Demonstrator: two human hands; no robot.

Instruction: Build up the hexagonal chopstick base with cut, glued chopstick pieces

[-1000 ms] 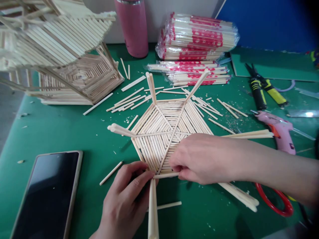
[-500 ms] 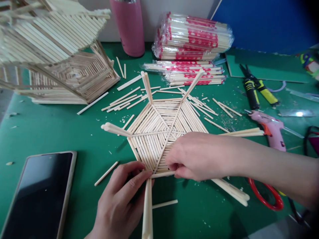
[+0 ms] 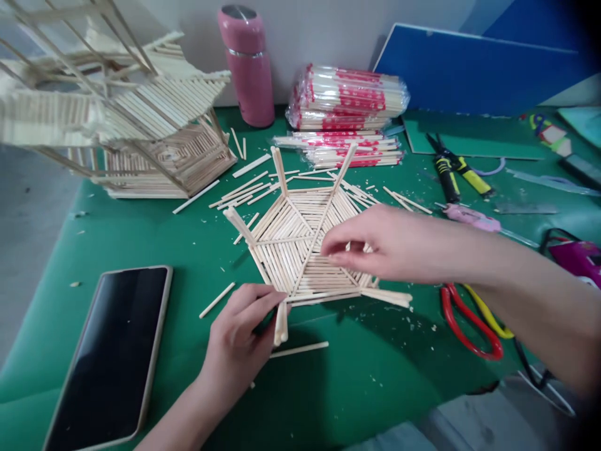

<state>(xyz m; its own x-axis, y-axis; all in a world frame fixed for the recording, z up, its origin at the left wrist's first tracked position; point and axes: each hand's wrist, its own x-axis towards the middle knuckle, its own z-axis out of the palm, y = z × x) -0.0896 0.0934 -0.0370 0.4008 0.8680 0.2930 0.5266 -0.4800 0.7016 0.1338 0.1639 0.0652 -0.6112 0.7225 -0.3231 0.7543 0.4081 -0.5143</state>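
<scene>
Hexagonal stick panel lies mid-scene on the green table. My left hand pinches its near-left corner; my right hand hovers above, fingers narrow; whether holding anything, I cannot tell. Judgement: steady, light corner pressure should keep the near edge flush.
</scene>
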